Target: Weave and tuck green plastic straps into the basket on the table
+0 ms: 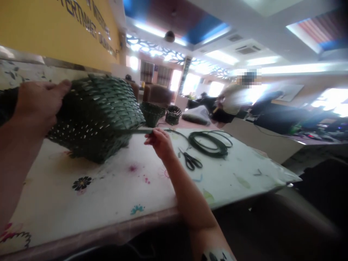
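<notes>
A large dark green woven basket (pixel 108 105) lies tilted on the table at the left. My left hand (pixel 40 103) is closed on the basket's left side, thumb on top; its fingertips are hidden. A flat green weaving strip (pixel 140 131) runs from the basket's lower right to my right hand (pixel 161 143), which pinches it between thumb and fingers. Past that hand the strip curves toward a coil of green strip (pixel 208 144) on the table. Black-handled scissors (pixel 190 160) lie just right of my right forearm, blades pointing away.
Two smaller green woven baskets stand behind, a wider one (pixel 152 114) and a round one (pixel 173 115). Near them lies a clear plastic bag (pixel 198 115) with something green inside. A flowered cloth covers the table (pixel 108 206). A blurred person (pixel 233 98) is farther back.
</notes>
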`<state>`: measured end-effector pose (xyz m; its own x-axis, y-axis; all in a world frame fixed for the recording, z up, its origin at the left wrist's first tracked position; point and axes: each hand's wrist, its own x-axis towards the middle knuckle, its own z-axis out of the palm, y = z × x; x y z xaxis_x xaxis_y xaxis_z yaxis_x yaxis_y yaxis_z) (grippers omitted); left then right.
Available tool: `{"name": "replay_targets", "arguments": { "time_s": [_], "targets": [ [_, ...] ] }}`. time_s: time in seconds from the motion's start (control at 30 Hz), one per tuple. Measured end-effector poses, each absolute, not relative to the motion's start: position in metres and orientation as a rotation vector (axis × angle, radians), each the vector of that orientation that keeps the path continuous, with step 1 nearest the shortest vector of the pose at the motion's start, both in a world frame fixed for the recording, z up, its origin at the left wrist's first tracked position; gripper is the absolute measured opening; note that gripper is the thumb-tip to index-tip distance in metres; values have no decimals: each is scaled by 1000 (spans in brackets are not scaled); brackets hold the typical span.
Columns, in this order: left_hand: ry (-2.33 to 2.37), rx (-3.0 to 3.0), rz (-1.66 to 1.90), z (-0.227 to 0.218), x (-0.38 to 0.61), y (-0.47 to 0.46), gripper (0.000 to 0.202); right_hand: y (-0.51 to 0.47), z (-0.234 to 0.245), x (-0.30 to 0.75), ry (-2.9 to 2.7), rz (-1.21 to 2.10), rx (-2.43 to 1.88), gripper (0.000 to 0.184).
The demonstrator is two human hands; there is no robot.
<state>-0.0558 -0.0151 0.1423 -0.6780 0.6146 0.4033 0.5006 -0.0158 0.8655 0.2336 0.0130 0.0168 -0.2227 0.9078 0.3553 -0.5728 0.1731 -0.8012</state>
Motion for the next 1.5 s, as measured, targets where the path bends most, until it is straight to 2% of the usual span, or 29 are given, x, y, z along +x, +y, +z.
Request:
{"name": "replay_targets", "arguments": {
  "time_s": [0.07, 0.27, 0.43, 0.77, 1.0, 1.3, 1.4, 1.5],
  "targets": [
    [2262, 1300, 1731, 144, -53, -3, 58, 13, 15, 230, -1085, 1440, -456, 15],
    [2529, 1614, 1601, 133, -72, 23, 65, 4, 11, 218, -1159, 1337, -482, 27],
    [2544, 1537, 1620, 126, -70, 16, 59, -13, 12, 205, -1227, 1164, -459, 29],
    [2540, 1475, 1583, 123, -75, 18, 63, -16, 23, 217, -1238, 1230, -354, 43],
    [2518, 1451, 1574, 124, -74, 16, 64, -18, 18, 208, -1211, 1208, -444, 41],
    [2516, 1418, 1601, 119, -78, 21, 66, -43, 22, 194, -1278, 962, -546, 30],
    [2516, 1413, 1590, 119, -75, 19, 66, -49, 23, 194, -1378, 796, -641, 30],
    [2516, 1424, 1590, 119, -72, 18, 67, -49, 23, 198, -1499, 512, -751, 19]
  ]
}}
